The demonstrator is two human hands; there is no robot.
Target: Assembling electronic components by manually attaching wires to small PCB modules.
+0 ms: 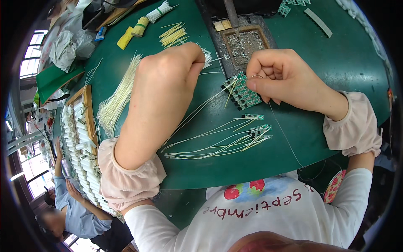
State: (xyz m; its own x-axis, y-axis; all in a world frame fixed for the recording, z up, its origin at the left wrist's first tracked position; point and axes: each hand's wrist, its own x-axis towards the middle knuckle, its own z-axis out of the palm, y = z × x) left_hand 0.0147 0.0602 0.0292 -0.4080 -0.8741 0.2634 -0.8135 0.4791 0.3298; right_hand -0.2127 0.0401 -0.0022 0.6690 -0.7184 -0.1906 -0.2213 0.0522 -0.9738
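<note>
My left hand [170, 67] reaches over the table, fingers pinched at the white wires [208, 59]; its fingertips are partly hidden. In my right hand [283, 77], thumb and forefinger pinch a thin solder wire [285, 136], which trails down past the table's front edge. Directly beside that hand lies a panel of small green circuit boards [241, 93], with a few pale wires joined at its left side. Nearer to me are small separate boards [261, 129] with long white and yellow wires [201, 155] running left from them.
A metal rod [231, 17], like a soldering iron, points down into a tray [224, 42] of solder scraps. Yellow wires [173, 35], a long pale wire bundle [119, 96] and a yellow sponge [125, 38] lie left. White spools [77, 130] stand beyond, near another person [79, 210].
</note>
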